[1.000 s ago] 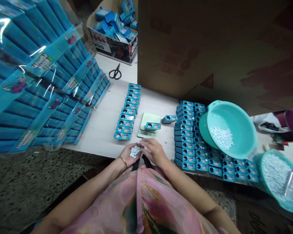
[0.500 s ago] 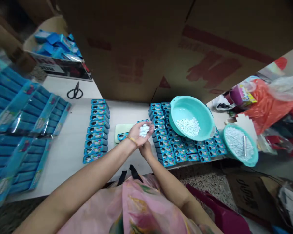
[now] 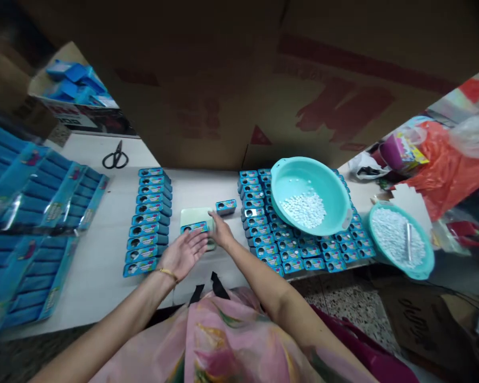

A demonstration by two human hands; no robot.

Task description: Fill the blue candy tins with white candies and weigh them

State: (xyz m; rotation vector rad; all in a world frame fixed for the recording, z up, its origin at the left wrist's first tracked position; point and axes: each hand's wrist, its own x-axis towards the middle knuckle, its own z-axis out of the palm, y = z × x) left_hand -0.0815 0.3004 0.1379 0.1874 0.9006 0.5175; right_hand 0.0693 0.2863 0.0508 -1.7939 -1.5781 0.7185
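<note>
My left hand lies palm up with its fingers spread and nothing in it, just below a small blue tin. That tin rests on a pale green scale. On the scale's right side is my right hand, its thumb raised and fingers apart, close to the tin's right end. A second blue tin stands on the table behind my right hand. White pellets lie in a turquoise basin on top of rows of blue tins.
A column of blue tins stands left of the scale. Black scissors lie farther back, near wrapped blue packs. A large cardboard box walls off the back. At right are another pellet basin with a metal tube and red bags.
The white pellets have gone from my left hand, which has moved left and down. My right hand has come out from beneath it to the scale. The camera view has shifted slightly.
</note>
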